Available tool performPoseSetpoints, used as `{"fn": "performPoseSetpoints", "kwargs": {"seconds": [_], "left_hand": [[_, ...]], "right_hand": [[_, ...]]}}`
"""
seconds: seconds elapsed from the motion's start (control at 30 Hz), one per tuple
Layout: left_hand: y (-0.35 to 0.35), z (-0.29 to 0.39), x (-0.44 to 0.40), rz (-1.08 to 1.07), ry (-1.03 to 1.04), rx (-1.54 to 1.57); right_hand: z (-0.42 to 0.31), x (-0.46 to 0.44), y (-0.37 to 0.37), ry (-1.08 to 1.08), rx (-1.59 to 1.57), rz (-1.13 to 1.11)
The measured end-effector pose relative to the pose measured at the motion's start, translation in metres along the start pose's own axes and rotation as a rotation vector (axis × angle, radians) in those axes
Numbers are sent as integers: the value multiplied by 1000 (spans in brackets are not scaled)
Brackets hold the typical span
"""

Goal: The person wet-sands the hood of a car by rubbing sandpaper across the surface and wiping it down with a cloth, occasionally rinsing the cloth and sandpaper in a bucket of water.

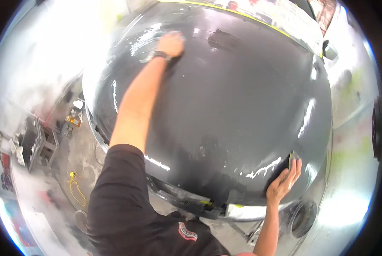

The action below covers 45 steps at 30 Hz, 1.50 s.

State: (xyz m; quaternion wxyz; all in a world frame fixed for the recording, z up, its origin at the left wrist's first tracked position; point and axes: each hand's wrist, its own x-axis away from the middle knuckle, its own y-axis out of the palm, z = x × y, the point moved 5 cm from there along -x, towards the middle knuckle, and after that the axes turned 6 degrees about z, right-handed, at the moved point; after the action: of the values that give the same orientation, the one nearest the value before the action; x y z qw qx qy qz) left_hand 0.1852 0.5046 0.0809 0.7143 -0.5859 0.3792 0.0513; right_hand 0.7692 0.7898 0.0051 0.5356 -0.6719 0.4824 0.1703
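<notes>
A dark grey car hood fills the middle of the view, with wet-looking streaks and bright reflections. My left hand, with a dark band at the wrist, lies on its far left part; the fingers are blurred, and anything beneath them is hidden. Near the front right corner is my right hand, its fingers pressed together against a thin dark pad with a yellowish edge. That pad stands up at the fingertips, just above the hood surface or touching it; which one I cannot tell.
Masking paper with yellow tape covers the windshield. A side mirror stands at the far right. On the left are a metal cart and a yellow cord on the floor. A round opening shows at lower right.
</notes>
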Motion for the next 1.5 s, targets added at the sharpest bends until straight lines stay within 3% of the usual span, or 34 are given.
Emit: {"fn": "performPoseSetpoints", "kwargs": {"seconds": [0.03,0.07,0.1,0.13,0.2,0.23,0.3,0.4,0.53,0.57,0.6,0.67,0.7,0.77,0.8,0.87,0.9,0.97,1.17,1.3,1.33,1.4,1.5], "left_hand": [[-5,61,2,-152,124,-14],[-4,121,15,-51,282,44],[-12,184,29,-133,334,80],[-32,240,61,70,409,170],[-74,323,121,66,475,433],[-95,353,156,5,495,465],[-93,401,216,123,538,636],[-95,387,244,100,556,723],[-119,239,189,110,394,476],[-101,191,171,258,264,397],[-98,141,157,107,265,272],[-55,26,130,140,169,187],[-73,-15,134,-114,234,-120],[-54,-114,151,-47,193,-238],[-70,-138,171,-27,-22,-83],[-6,-234,197,68,-46,-75],[-17,-226,212,109,-26,-33],[-88,-125,239,113,-82,211],[-144,167,284,112,421,353],[-172,315,332,201,483,735],[-164,343,351,261,538,603],[-168,357,379,164,574,658],[-172,304,390,158,529,669]], "right_hand": [[-2,1,0,14,-5,5],[-3,3,-1,45,-20,10],[-2,3,-2,66,-39,15],[0,4,-2,63,-36,24],[4,7,-2,47,-39,44],[7,8,-3,41,-39,47],[9,9,-3,15,-45,50],[5,11,-4,7,-22,72],[3,11,-4,-9,-26,105],[1,10,-2,-6,-31,111],[0,9,-2,-2,-32,118],[2,12,-4,4,-24,116],[3,12,-4,2,-20,117],[5,4,0,-2,-24,126],[6,3,2,6,-31,129],[6,8,1,24,-38,123],[2,5,0,-8,19,110],[3,5,0,-9,55,94],[15,6,3,24,-18,138],[34,10,4,76,-298,187],[37,9,1,104,-308,198],[43,6,-12,132,-402,76],[86,39,-64,372,-207,102]]}}
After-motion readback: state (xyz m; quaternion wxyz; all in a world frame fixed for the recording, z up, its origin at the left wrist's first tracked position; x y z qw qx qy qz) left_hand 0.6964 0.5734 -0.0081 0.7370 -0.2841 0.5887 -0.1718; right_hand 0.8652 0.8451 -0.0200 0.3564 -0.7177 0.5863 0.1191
